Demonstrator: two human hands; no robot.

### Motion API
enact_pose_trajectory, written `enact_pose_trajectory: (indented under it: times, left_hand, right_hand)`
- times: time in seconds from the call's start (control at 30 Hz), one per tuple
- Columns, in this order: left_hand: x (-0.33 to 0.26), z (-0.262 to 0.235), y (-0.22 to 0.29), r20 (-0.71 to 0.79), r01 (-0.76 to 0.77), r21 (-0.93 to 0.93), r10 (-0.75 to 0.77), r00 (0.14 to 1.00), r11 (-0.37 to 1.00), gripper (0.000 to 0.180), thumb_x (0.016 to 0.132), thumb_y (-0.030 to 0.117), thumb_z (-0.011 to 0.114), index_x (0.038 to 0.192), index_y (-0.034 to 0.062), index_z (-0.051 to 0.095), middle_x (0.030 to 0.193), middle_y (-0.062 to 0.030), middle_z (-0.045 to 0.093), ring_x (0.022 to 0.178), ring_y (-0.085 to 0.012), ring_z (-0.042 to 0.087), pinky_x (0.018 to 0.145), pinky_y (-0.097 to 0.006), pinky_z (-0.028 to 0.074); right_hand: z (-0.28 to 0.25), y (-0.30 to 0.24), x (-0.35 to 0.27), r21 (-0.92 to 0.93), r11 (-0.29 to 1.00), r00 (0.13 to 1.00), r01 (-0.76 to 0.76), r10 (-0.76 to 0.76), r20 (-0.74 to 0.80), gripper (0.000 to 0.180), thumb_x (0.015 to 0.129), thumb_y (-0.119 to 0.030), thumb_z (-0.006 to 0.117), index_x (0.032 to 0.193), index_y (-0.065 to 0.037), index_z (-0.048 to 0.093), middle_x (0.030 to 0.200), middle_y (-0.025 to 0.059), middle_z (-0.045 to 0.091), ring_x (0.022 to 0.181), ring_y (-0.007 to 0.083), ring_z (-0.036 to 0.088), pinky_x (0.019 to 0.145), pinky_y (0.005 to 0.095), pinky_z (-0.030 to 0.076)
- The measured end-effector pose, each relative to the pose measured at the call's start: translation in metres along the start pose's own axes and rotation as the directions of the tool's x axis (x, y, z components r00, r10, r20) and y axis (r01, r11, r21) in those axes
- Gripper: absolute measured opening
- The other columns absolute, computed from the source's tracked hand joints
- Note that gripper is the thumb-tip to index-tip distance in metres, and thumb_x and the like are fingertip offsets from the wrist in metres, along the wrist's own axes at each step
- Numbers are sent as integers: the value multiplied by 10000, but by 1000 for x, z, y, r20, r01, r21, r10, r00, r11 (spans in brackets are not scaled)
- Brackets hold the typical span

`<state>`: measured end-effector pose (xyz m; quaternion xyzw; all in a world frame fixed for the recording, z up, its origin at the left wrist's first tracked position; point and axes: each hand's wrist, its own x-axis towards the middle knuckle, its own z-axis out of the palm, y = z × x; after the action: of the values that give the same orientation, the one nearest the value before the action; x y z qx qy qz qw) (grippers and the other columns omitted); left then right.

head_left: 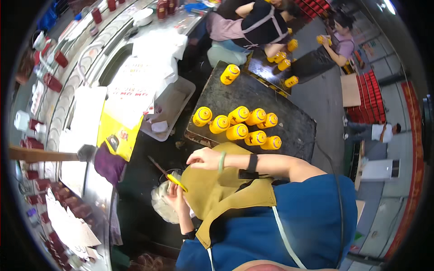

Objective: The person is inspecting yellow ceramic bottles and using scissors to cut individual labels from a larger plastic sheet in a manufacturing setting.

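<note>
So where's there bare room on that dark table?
The dark table is bare between the lone yellow can and the cluster of yellow cans, and again between that cluster and the table's right edge. The cluster is crowded, and so is the spot where the left hand, yellow-handled tool and pale crumpled bundle meet.

Lit by a bright lamp [388,6], spread over a grey floor [330,117], furnished with a dark table [296,128], and edged by stacked red crates [371,97] and a wall [392,101] with a red strip [416,153].
</note>
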<state>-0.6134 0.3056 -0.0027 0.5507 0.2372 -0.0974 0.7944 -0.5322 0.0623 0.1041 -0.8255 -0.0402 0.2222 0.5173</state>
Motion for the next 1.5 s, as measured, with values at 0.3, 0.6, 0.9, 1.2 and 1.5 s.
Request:
enact_pose_trajectory:
  times: [0.3,0.6,0.9,1.2,1.5]
  left_hand:
    - [24,157,101,409,-125,41,98,907,991,397,856,-9,695,1153,58,440,1072,-115,649,944,-142,631,818,-248,491]
    - [25,258,106,539,-267,109,169,825,957,383,851,-69,657,1143,58,444,1080,-67,595,980,-152,612,815,-271,510]
    - [28,301,105,640,-157,209,-13,768,965,400,842,-55,680,1168,20,461,1158,-128,629,1062,-174,612,917,-302,496]
    - [46,314,121,664,-7,286,-193,722,958,366,894,-11,625,1203,21,431,1191,-120,592,1109,-178,576,956,-317,464]
    - [89,313,143,640,37,362,-278,717,931,302,928,21,585,1192,21,438,1100,-131,620,964,-182,627,842,-281,508]
  right_hand:
    - [-49,-37,-11,216,973,942,-85,149,-301,468,768,-449,754,904,-5,686,847,148,712,790,247,701,730,327,537]
    - [-125,-27,-20,355,915,885,-191,317,-340,601,738,-593,720,816,1,673,790,156,695,720,280,670,672,371,503]
    - [-156,-6,-28,122,991,790,-52,115,-603,324,868,-291,649,965,18,631,844,212,662,801,378,646,707,410,508]
    - [-167,5,-20,18,998,635,68,-29,-772,277,798,-216,683,980,-12,638,938,162,668,894,334,641,796,391,511]
    - [-180,-14,-9,162,984,542,68,100,-834,315,752,-240,763,923,-36,596,829,136,637,757,357,629,655,412,491]
